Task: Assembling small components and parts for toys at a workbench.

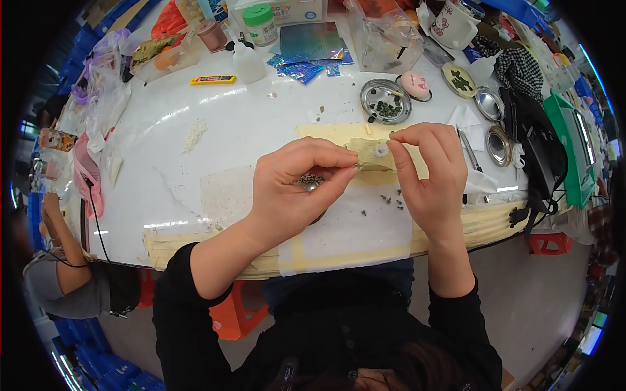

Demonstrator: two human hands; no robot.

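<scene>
While left hand [293, 189] fingers cup dark beads [310, 179], right hand [427, 169] fingers pinch a pale folded strip [368, 154].

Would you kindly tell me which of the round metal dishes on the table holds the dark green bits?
The large round dish just beyond the right hand, beside the pink egg-shaped thing; the two smaller dishes farther right look empty.

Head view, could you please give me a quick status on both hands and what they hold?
Left hand cups small dark metal pieces. Right hand pinches a pale yellow strip, grip shut. Loose dark bits on the white table between the hands.
</scene>
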